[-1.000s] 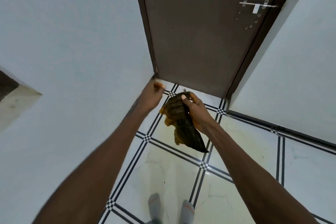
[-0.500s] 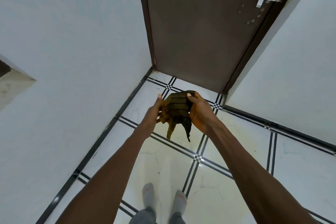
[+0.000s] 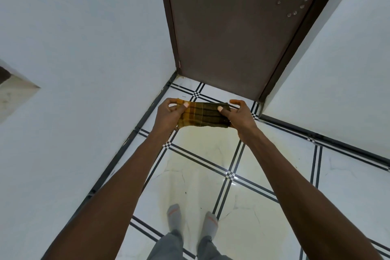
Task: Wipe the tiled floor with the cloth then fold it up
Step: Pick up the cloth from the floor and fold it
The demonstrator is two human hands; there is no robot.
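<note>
Cloth of yellow and dark green checks (image 3: 203, 117), folded into a flat strip, is pinched at both ends: left hand (image 3: 168, 115) at 9 o'clock, right hand (image 3: 237, 116) at 3 o'clock.

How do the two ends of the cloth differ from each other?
The cloth's left end is yellow-orange, while its right end is dark olive-brown. The left hand pinches the lighter end; the right hand pinches the darker one. Both ends carry the same dark stripes and are held up off the floor.
</note>
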